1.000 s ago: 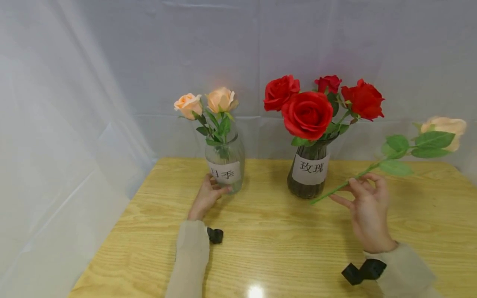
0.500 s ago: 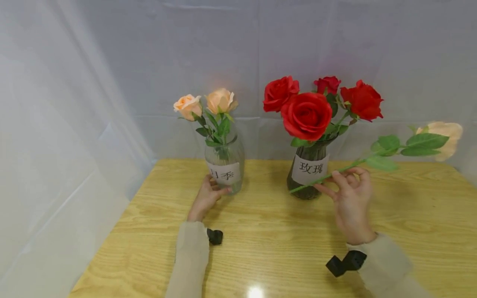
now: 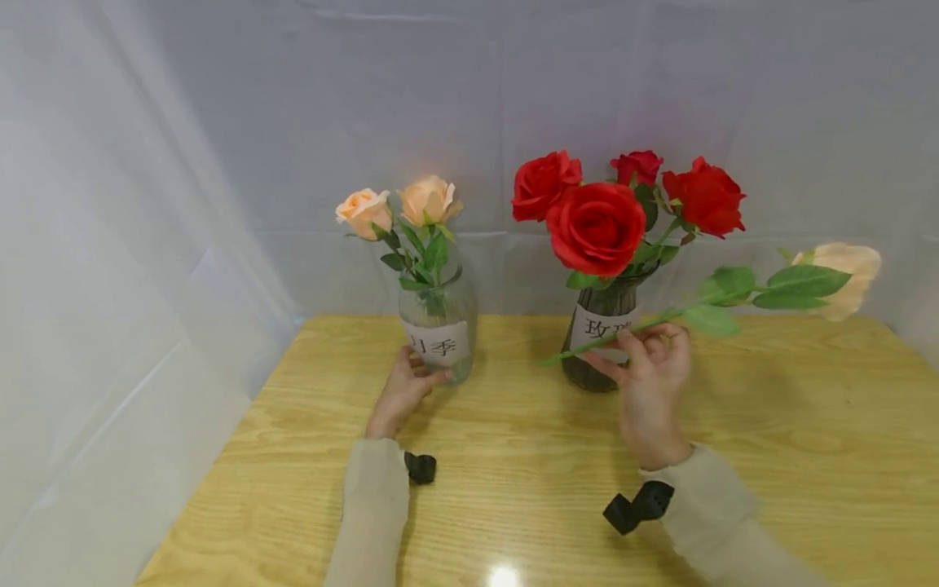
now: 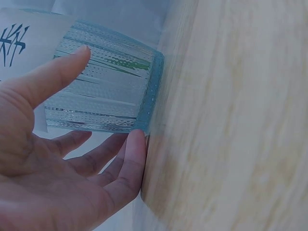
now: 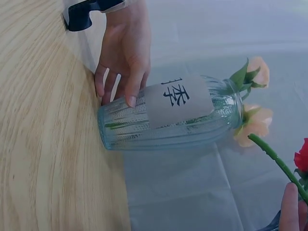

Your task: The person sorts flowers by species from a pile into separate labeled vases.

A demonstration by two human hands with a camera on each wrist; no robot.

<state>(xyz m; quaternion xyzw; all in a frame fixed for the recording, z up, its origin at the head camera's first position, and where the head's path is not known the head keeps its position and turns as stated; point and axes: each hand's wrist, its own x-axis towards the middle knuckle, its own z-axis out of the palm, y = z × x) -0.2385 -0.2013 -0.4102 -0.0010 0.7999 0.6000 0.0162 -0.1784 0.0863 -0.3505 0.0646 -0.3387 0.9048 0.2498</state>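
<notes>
My left hand [image 3: 402, 395] holds the lower part of a clear glass vase [image 3: 456, 306], thumb on its front and fingers around its far side, as the left wrist view shows. Two peach roses [image 3: 430, 200] stand in that vase, which bears a white label with dark characters. In my right hand [image 3: 651, 399] I pinch the green stem of another peach rose [image 3: 842, 281]. It lies slanted in the air, bloom to the right, cut end pointing left toward the clear vase. In the right wrist view, the stem's end [image 5: 264, 145] shows near the vase mouth's side of the picture.
A dark glass vase [image 3: 614, 302] with several red roses [image 3: 597, 228] stands behind my right hand, its label partly covered by hand and stem. Both vases are on a wooden table [image 3: 506, 473]. Pale sheeting [image 3: 411, 90] hangs behind and at left.
My right hand has moved left with the peach rose, from right of the dark vase to in front of it. My left hand stays at the clear vase.
</notes>
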